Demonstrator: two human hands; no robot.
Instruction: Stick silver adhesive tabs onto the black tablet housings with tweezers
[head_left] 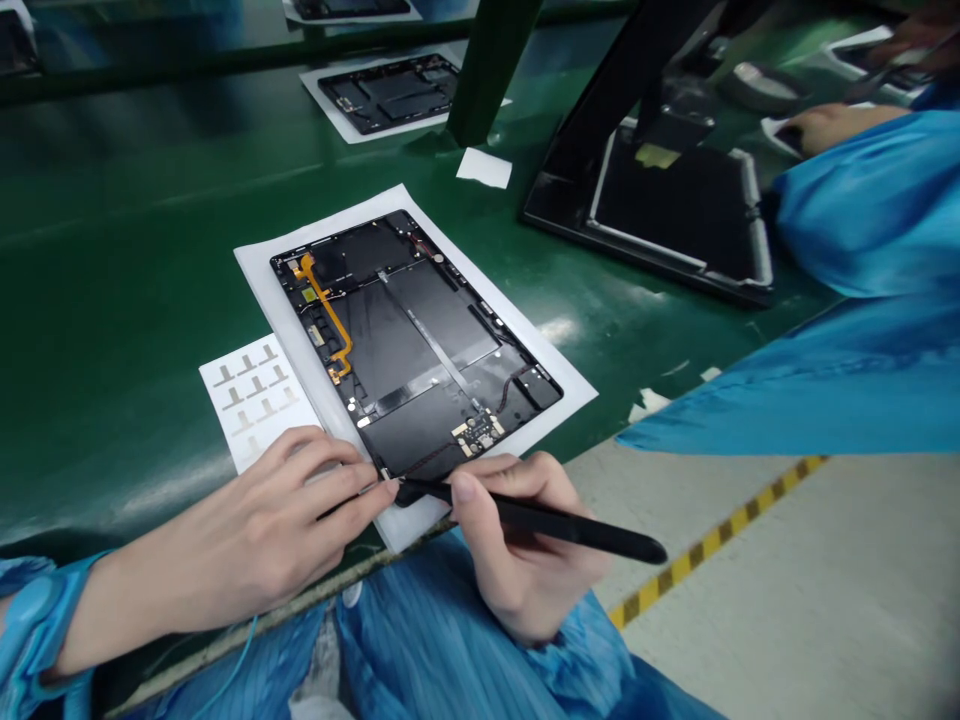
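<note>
An opened tablet back (416,340), black inside with an orange flex cable (328,315), lies on a white sheet (555,375) on the green belt. My right hand (517,555) is closed round a black stylus-like tool (555,525), its tip at the tablet's near corner. My left hand (285,510) pinches its fingertips together at that same corner, resting partly on a white sticker sheet (251,395) with small grey pieces. What the left fingers pinch is too small to name.
A co-worker in a blue sleeve (847,300) works to the right over a black fixture (675,200) holding another tablet. Further tablets on white sheets (390,90) sit up the belt. A green post (487,70) stands behind. A yellow-black floor stripe (720,540) runs below.
</note>
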